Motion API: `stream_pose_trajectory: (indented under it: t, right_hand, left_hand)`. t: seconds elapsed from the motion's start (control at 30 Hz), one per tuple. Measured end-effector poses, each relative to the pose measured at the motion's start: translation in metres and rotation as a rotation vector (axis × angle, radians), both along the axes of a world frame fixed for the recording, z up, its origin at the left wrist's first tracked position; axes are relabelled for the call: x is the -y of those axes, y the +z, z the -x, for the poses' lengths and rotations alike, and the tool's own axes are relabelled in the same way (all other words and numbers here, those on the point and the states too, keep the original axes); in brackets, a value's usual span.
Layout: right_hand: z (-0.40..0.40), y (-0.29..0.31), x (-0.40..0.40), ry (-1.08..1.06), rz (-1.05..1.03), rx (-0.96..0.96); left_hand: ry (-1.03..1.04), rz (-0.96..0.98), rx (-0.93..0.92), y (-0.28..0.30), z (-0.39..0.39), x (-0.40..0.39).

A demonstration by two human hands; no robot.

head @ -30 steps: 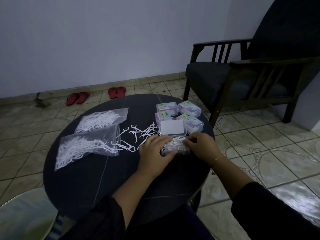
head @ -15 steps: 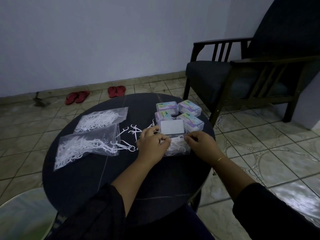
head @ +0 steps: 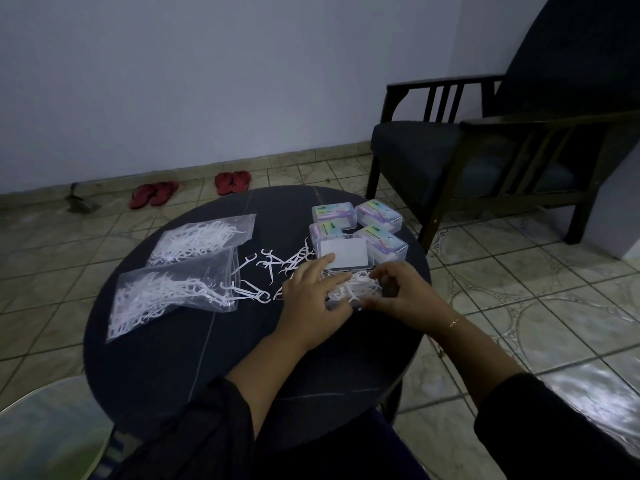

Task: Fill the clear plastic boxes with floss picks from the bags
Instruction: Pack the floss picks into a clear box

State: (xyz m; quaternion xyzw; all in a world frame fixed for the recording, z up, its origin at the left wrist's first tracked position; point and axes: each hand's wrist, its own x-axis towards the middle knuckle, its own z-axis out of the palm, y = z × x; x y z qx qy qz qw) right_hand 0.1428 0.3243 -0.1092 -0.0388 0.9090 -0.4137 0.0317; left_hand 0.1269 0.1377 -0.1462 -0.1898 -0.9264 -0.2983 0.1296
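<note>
Both hands at open clear box (head: 353, 289) near table (head: 173, 358) right edge: left hand (head: 311, 296) flat, fingers straight, pressing floss picks (head: 356, 287) in; right hand (head: 398, 289) curled on box end, likely steadying. Loose picks (head: 277, 261) beyond, bags (head: 173, 289) toward left edge, four closed boxes (head: 377, 220) at far edge.

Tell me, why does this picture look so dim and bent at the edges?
Head view: the room is dimly lit, so the dark table swallows detail and only the white floss picks stand out; the wide-angle lens bows the floor tiles; the hands look slightly soft.
</note>
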Motion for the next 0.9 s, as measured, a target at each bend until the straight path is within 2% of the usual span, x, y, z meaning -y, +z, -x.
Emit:
stream_pose_trajectory:
  t: [0.17, 0.33, 0.9]
  right_hand:
    - [0.002, 0.001, 0.007, 0.031, -0.15, -0.053]
    - [0.004, 0.004, 0.007, 0.021, -0.16, -0.072]
    - [0.016, -0.005, 0.012, -0.099, -0.115, -0.063]
  left_hand:
    - [-0.032, 0.07, 0.048, -0.001, 0.001, -0.002]
    - [-0.111, 0.093, 0.039, -0.004, 0.0, -0.001]
    - [-0.142, 0.029, 0.045, -0.005, -0.004, -0.001]
